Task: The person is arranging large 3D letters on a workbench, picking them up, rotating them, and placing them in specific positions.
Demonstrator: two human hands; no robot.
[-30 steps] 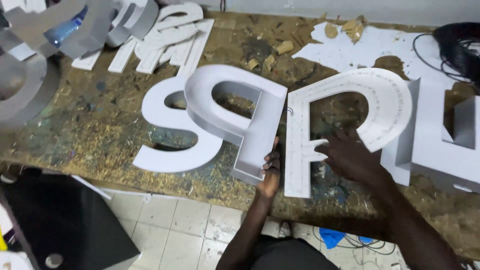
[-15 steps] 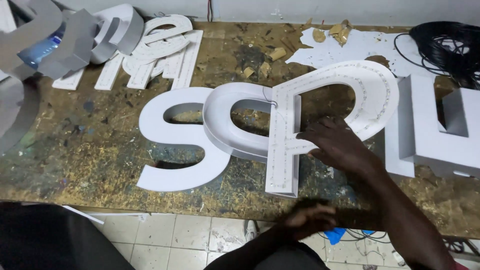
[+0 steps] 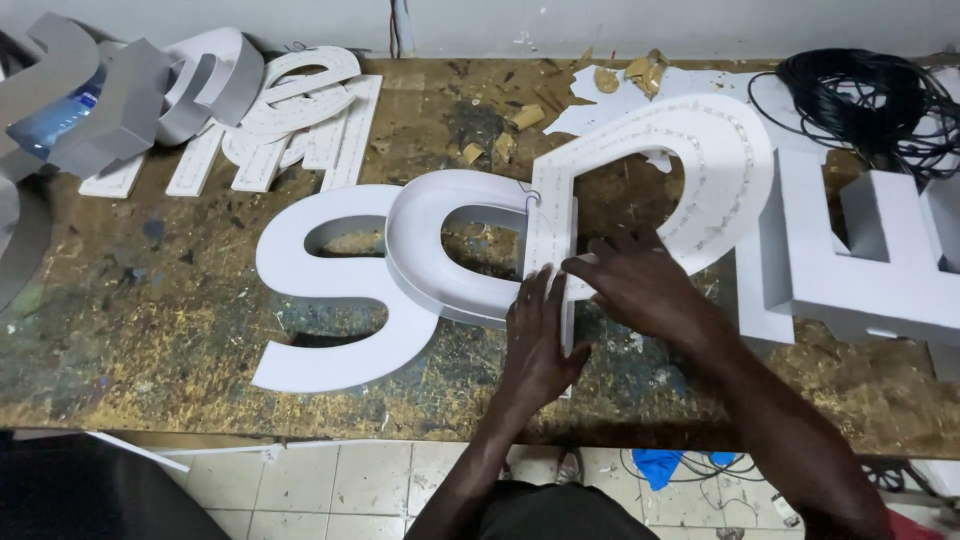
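Workbench: paint-stained, holds all.
White P letter: centre-right, flat, overlaps curved shell w/ flat S beneath.
R hand: palm down, fingers spread on P stem.
L hand: fingers together, straight, flat against stem's lower edge.

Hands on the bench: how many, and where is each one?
2. The left hand lies flat on the stem of the white P-shaped letter; the right hand presses beside it. None seems hidden.
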